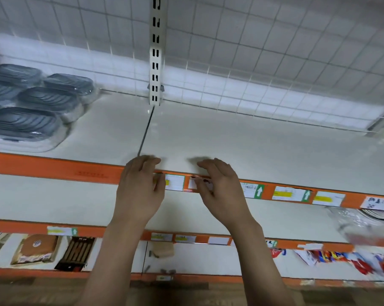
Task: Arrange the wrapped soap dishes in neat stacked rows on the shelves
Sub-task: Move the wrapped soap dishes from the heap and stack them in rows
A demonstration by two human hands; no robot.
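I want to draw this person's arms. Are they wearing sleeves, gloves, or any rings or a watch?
No sleeves show: both forearms are bare right down to the bottom edge of the picture. The left hand and right hand wear no gloves, and no watch, bracelet or rings can be seen. The fingers look a little blurry, so tiny details can't be made out.

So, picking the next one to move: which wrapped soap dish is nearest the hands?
The front soap dish, the one closest to the shelf's orange edge.
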